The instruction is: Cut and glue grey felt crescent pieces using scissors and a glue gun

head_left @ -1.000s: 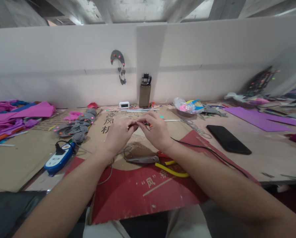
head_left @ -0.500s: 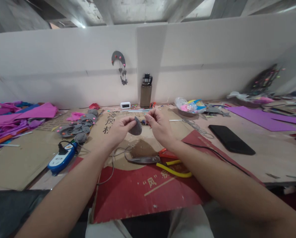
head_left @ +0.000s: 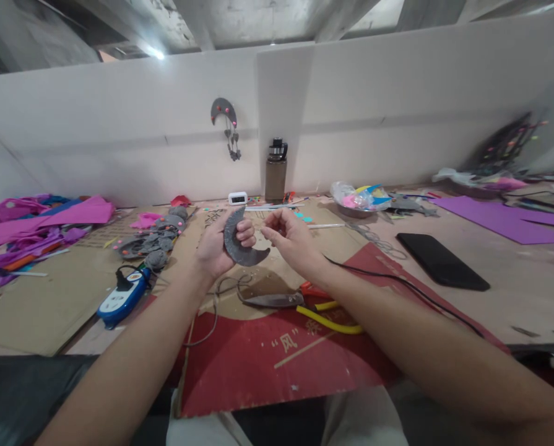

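My left hand (head_left: 216, 249) grips a dark grey felt crescent moon (head_left: 243, 250), its flat face toward me and its fingertips showing inside the curve. Just right of the crescent's lower tip is my right hand (head_left: 291, 236), thumb and fingers pinched together; whatever is between them is too small to make out. Below the hands, scissors (head_left: 277, 300) with red handles lie on the cardboard, partly behind my right forearm. A tool with yellow handles (head_left: 327, 322) lies against them. Grey cord (head_left: 216, 297) loops across the cardboard to the left.
A bottle (head_left: 275, 172) and small white clock (head_left: 238, 198) stand by the wall, where a finished-looking crescent ornament (head_left: 224, 113) hangs. Felt scraps (head_left: 67, 214), grey felt pieces (head_left: 151, 238) and a power strip (head_left: 124, 297) lie left. A phone (head_left: 441, 260) and purple sheet (head_left: 490, 220) lie right.
My left hand has turned the grey crescent from a narrow, angled view to its full flat face. My right hand has shifted slightly left and lower, still pinched.
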The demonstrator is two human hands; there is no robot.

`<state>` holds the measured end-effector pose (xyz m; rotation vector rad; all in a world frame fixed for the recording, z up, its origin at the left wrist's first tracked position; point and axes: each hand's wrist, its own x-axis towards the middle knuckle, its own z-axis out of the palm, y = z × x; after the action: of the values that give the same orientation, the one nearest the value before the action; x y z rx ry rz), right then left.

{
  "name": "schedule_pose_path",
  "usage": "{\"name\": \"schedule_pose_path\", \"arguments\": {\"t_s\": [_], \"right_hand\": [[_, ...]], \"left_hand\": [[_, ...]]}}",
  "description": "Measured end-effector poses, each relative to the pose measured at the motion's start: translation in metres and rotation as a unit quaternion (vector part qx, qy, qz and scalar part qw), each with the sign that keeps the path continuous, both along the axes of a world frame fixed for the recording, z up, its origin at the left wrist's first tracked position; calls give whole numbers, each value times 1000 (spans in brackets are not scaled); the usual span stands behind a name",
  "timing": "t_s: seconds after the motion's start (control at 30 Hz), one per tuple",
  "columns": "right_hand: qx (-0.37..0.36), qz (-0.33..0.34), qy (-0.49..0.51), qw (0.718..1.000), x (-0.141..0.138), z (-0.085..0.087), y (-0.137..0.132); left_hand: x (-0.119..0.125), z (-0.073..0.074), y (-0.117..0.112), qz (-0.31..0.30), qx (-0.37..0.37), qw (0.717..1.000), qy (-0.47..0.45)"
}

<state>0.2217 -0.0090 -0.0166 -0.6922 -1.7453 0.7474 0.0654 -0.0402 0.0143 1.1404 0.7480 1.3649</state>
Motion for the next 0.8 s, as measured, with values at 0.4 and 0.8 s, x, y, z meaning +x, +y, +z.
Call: {"name": "schedule_pose_path", "arguments": {"t_s": [0.4, 0.8], "right_hand": [[-73, 10, 46, 996, 3, 7, -3], [-8, -45, 26, 999, 7, 4, 1]], "left_hand": [[0, -4, 0, -52, -45, 991, -118], [0, -11, 8, 7, -33, 995, -89]]}}
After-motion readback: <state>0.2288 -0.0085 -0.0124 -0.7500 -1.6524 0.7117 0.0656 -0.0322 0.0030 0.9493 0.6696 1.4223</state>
